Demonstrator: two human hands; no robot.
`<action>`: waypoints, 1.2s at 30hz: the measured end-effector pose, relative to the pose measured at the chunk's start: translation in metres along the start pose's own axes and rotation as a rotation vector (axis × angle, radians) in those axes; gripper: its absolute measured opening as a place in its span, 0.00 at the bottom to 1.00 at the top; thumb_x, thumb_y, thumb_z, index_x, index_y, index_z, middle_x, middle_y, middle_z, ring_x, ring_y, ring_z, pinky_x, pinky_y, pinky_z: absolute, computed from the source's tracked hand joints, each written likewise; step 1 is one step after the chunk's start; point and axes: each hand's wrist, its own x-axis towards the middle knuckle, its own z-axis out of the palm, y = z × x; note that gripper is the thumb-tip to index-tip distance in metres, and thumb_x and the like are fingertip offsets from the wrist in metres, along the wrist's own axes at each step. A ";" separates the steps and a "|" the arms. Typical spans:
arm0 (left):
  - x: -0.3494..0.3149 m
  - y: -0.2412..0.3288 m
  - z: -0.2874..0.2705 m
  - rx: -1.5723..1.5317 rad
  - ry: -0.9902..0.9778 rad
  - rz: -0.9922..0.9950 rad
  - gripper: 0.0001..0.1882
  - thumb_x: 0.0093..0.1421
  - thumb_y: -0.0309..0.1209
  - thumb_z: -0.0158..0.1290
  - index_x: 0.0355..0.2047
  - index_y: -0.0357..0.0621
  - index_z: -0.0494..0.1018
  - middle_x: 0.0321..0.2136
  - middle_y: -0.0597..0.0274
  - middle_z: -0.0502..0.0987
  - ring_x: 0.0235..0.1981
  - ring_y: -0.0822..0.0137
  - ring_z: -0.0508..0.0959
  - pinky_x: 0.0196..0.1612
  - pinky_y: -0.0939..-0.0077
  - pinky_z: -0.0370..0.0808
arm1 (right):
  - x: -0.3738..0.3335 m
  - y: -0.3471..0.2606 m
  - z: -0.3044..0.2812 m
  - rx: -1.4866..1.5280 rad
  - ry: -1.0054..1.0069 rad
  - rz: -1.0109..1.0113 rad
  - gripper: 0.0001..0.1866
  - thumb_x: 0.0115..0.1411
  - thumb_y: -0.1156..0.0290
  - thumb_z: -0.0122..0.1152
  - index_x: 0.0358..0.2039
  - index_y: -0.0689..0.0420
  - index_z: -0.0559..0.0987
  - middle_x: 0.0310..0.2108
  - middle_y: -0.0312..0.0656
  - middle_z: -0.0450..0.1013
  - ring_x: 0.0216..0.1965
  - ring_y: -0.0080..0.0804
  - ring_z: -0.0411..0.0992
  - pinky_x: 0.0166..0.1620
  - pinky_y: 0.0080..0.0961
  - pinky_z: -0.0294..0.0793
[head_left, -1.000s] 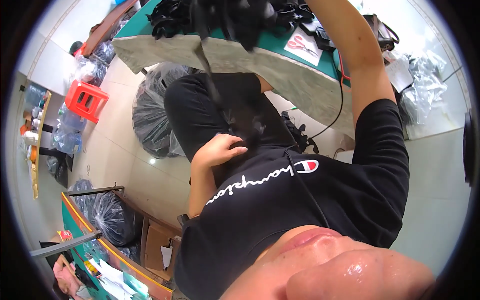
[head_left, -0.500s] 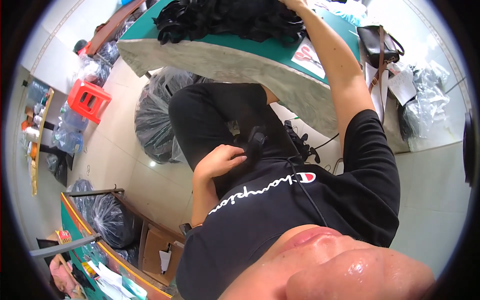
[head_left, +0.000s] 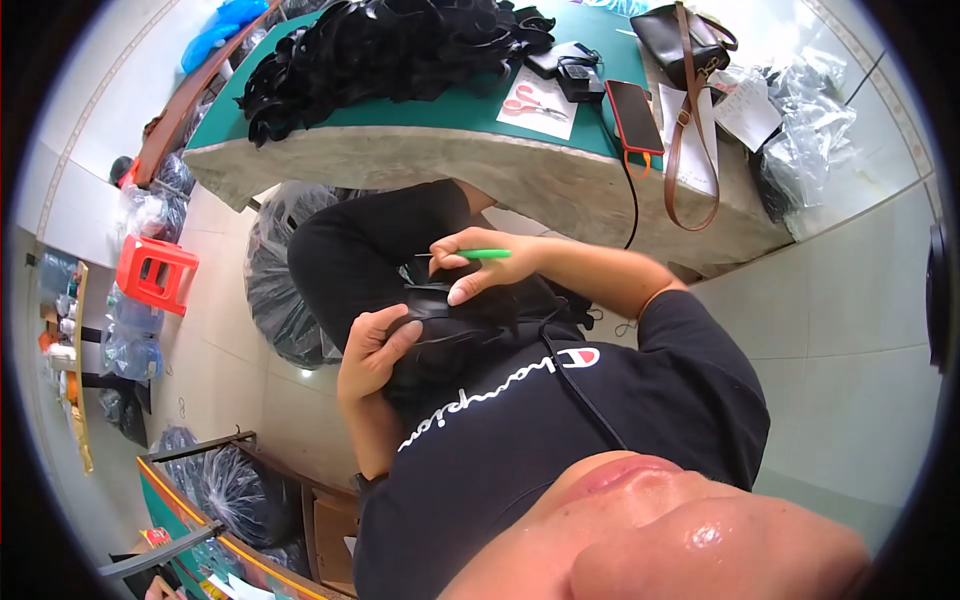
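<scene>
Left hand (head_left: 375, 352) had a black piece (head_left: 429, 301) pinched over the lap (head_left: 345, 265) and the right hand (head_left: 497, 262) gripped a green-handled tool (head_left: 484, 254), looked like mid-piece to me, but I couldn't tell whether that big black heap (head_left: 390, 50) on the desk (head_left: 455, 110) was already done or waiting its turn.
</scene>
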 end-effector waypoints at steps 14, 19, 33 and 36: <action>-0.004 -0.080 -0.016 -0.702 0.353 0.180 0.26 0.60 0.45 0.52 0.48 0.34 0.71 0.44 0.54 0.76 0.46 0.65 0.75 0.52 0.71 0.71 | -0.060 -0.022 -0.085 0.440 1.094 -0.226 0.20 0.58 0.79 0.62 0.22 0.48 0.60 0.24 0.28 0.67 0.26 0.13 0.65 0.31 0.11 0.64; 0.029 -0.087 -0.045 -1.388 0.239 0.212 0.39 0.57 0.55 0.50 0.63 0.47 0.59 0.63 0.59 0.60 0.64 0.57 0.58 0.66 0.50 0.50 | -0.068 -0.015 -0.045 0.341 1.105 -0.144 0.16 0.58 0.77 0.63 0.22 0.50 0.64 0.26 0.28 0.66 0.28 0.14 0.64 0.33 0.12 0.64; 0.054 -0.067 0.045 -1.139 -0.005 0.064 0.34 0.61 0.35 0.55 0.64 0.37 0.55 0.62 0.50 0.61 0.64 0.50 0.61 0.65 0.48 0.59 | -0.096 -0.007 0.005 0.062 0.790 -0.100 0.05 0.62 0.76 0.56 0.37 0.64 0.73 0.42 0.48 0.71 0.40 0.31 0.73 0.48 0.25 0.71; 0.053 -0.056 0.062 -0.836 -0.082 0.106 0.29 0.61 0.23 0.53 0.61 0.35 0.58 0.58 0.48 0.66 0.60 0.51 0.66 0.62 0.51 0.64 | -0.069 -0.017 0.021 0.241 0.557 -0.329 0.08 0.58 0.86 0.56 0.39 0.64 0.73 0.40 0.49 0.73 0.39 0.33 0.75 0.46 0.27 0.76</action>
